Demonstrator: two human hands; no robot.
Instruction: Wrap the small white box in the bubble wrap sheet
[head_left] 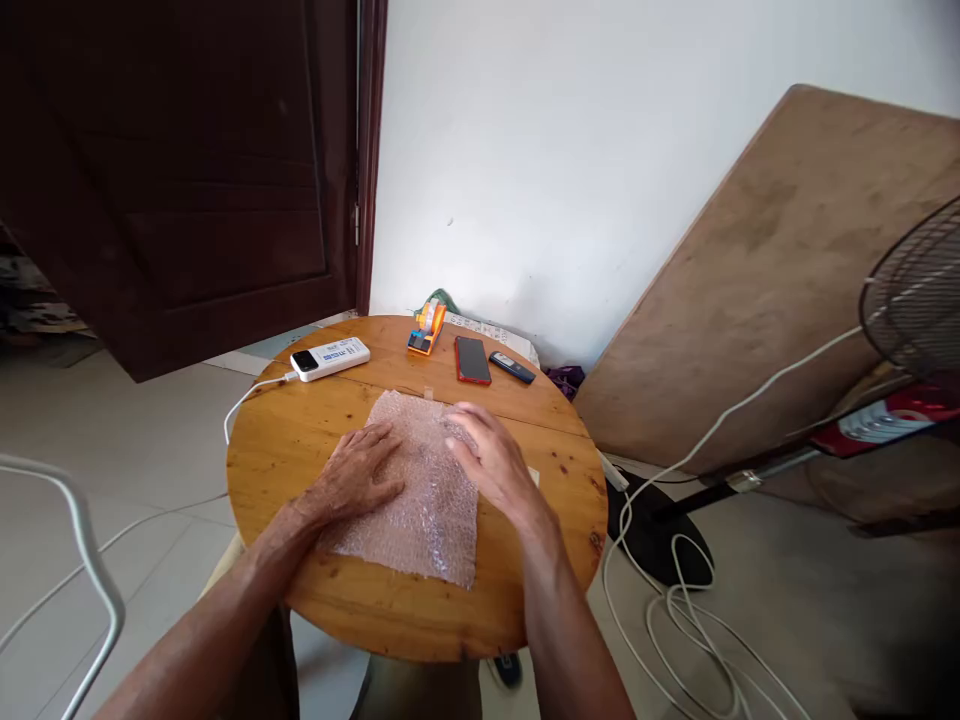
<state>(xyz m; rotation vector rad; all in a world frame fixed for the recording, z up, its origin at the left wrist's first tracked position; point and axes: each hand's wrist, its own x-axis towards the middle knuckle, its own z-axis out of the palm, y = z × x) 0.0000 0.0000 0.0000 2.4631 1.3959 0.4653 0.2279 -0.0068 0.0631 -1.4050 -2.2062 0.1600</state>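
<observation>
A sheet of clear bubble wrap point(420, 500) lies flat on the round wooden table point(559, 430). My left hand point(360, 470) rests on its left part, palm down with the fingers stretched out. Over the upper right edge of the sheet is my right hand point(491, 455), its fingers bent and the thumb apart from them. Nothing shows in its grasp. A small piece of clear tape point(428, 393) is at the sheet's far edge. Something pale, partly hidden, shows beside my right wrist.
Along the table's far side lie a white power bank point(334, 357) with a cable, an orange tape dispenser point(427, 328), a red-edged phone point(472, 360) and a dark handheld device point(512, 367). A standing fan point(911, 290) and loose white cables point(694, 620) are at the right.
</observation>
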